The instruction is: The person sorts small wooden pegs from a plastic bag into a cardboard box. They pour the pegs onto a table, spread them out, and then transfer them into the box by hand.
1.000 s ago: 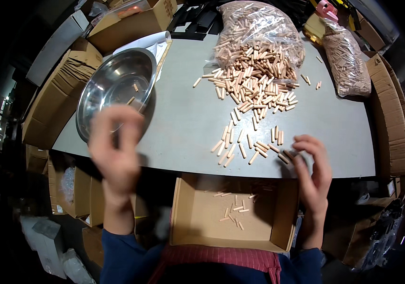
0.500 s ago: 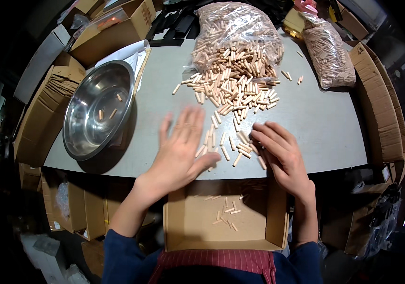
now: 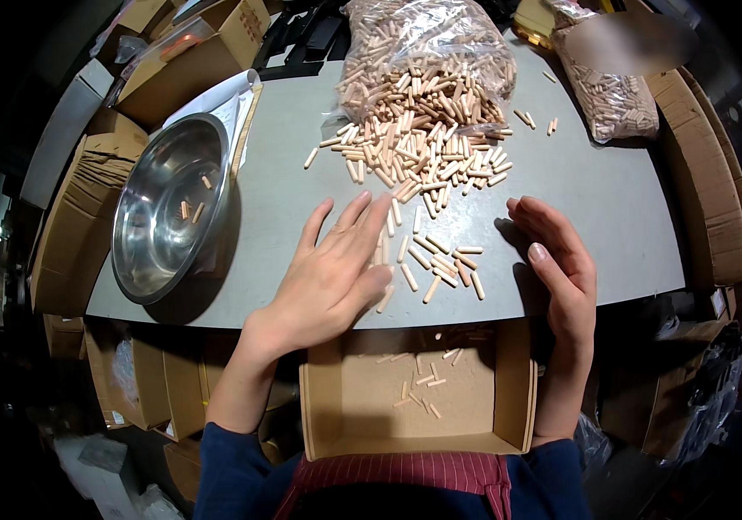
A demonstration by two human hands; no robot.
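Note:
Several small wooden dowels [image 3: 444, 263] lie loose on the grey table [image 3: 280, 165] between my two hands. My left hand [image 3: 323, 273] is held flat with its fingers spread over the left edge of these dowels, covering some of them. To their right, apart from them, my right hand [image 3: 563, 269] is empty, its thumb away from the lightly curved fingers. Beyond the hands a large heap of dowels [image 3: 427, 152] spills out of a clear plastic bag [image 3: 466, 59]. Below the table's front edge, close to my body, an open cardboard box [image 3: 457, 420] has some dowels scattered on its bottom.
A tilted steel bowl [image 3: 141, 251] with a few dowels inside stands at the left, beside papers [image 3: 215, 102]. A second bag of dowels [image 3: 618, 104] lies at the far right, partly blurred. Cardboard cartons [image 3: 704, 165] flank the table on both sides.
My right hand has moved right, away from the loose dowels, and opened out. My left hand has shifted slightly right over them. Some loose dowels lie differently.

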